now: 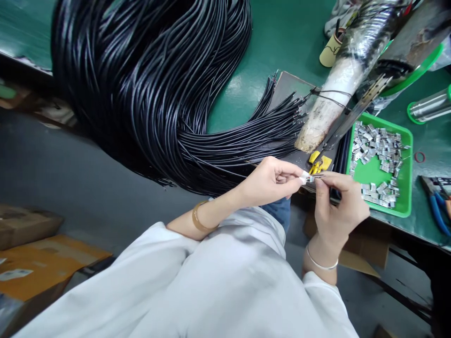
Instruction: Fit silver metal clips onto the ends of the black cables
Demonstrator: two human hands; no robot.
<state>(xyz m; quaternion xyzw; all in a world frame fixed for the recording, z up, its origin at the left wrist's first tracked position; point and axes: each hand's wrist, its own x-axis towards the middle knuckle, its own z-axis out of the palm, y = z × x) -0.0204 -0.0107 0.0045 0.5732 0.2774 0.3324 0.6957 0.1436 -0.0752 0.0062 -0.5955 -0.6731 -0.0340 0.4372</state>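
My left hand (273, 179) is closed in a pinch at one end of a small silver metal connector (312, 178). My right hand (340, 202) pinches the other end between thumb and forefinger, so the fingertips of both hands almost meet. White wrapping covers a left fingertip. What else the left fingers hold, if anything, is hidden. Just beyond the fingertips is a yellow tool or fixture (320, 163). Beside my right hand stands a green tray (408, 188) with many small silver metal pieces (375, 143). A large bundle of black cables (151, 94) lies to the left, its ends fanned toward my hands.
A pipe wrapped in white and clear film (327, 103) slants over the bench, next to a metal duct (416, 42). Blue-handled pliers (437, 206), a solder spool (431, 109) and a red ring (419, 157) are at right. Cardboard boxes (49, 263) stand on the floor at left.
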